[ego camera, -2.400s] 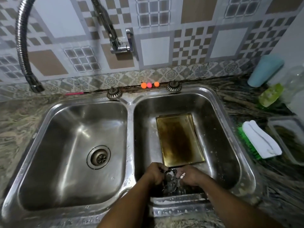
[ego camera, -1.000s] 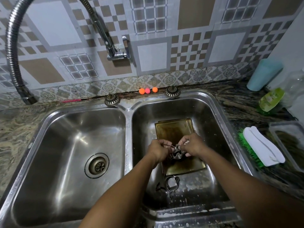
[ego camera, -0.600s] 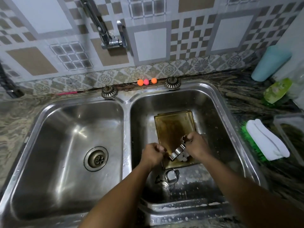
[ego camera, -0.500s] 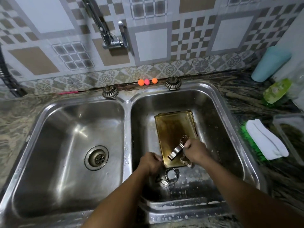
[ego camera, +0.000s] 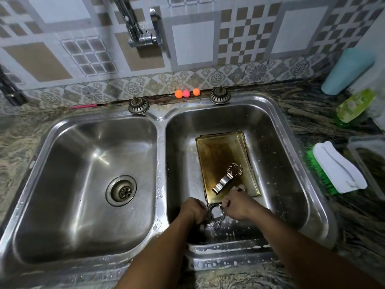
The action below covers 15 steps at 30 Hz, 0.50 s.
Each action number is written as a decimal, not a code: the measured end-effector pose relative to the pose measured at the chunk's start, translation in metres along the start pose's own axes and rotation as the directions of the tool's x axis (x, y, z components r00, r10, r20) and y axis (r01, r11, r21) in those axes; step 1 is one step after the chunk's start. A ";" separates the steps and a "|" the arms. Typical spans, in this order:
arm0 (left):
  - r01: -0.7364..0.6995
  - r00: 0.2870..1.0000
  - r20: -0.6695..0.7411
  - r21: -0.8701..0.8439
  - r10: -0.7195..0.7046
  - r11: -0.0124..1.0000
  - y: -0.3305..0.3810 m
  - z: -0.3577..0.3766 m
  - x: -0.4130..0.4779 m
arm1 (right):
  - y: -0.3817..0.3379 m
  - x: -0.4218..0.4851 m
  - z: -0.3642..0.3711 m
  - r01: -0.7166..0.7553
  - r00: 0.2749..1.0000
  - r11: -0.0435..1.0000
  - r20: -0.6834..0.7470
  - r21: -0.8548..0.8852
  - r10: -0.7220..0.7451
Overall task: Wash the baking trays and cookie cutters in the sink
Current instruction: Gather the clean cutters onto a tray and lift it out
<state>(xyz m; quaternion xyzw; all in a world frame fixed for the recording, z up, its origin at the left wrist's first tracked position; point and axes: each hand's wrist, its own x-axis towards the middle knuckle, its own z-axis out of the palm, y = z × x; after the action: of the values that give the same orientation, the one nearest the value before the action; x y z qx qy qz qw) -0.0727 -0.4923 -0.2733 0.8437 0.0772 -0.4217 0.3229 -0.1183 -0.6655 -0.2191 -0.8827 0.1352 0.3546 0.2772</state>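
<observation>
A stack of brownish baking trays [ego camera: 218, 155] lies flat in the right basin [ego camera: 279, 159]. On the top tray rest two metal cookie cutters, a flower-shaped cookie cutter [ego camera: 235, 169] and a longer cookie cutter [ego camera: 222, 184] leaning beside it. Just in front of the trays, on the soapy basin floor, sits a rounded cookie cutter [ego camera: 215, 213] with more metal pieces under it. My left hand [ego camera: 192, 210] curls around its left side. My right hand [ego camera: 238, 205] pinches its right edge.
The left basin [ego camera: 62, 184] has an open drain [ego camera: 121, 190]. A faucet [ego camera: 142, 36] hangs on the tiled wall. Two sink plugs [ego camera: 138, 105] stand on the rim. On the right counter lie a green scrub brush [ego camera: 337, 170], a blue cup [ego camera: 348, 71], a green bottle [ego camera: 354, 105] and a clear container [ego camera: 373, 161].
Both hands lifted cutters over the trays. My right hand set the two cutters down on the top tray, then both hands dropped back to the cutter on the basin floor.
</observation>
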 end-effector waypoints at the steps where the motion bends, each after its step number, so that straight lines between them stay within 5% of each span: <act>1: 0.002 1.000 0.000 -0.011 -0.002 1.000 -0.001 0.002 0.001 | 0.002 0.000 -0.006 0.003 0.999 1.000 -0.034 0.002 -0.003; 6: -0.022 1.000 -0.002 -0.050 0.022 0.999 -0.010 0.007 0.017 | 0.002 -0.001 -0.031 0.017 0.994 0.999 -0.105 0.028 -0.014; 15: 0.024 0.999 -0.044 -0.107 -0.029 0.994 0.000 0.003 -0.002 | -0.004 -0.008 0.007 -0.090 0.984 0.970 0.173 0.225 0.051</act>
<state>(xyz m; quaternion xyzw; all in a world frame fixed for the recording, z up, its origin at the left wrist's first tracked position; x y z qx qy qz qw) -0.0760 -0.4938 -0.2732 0.8335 0.1182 -0.4020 0.3602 -0.1264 -0.6578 -0.2165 -0.8063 0.1833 0.4185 0.3758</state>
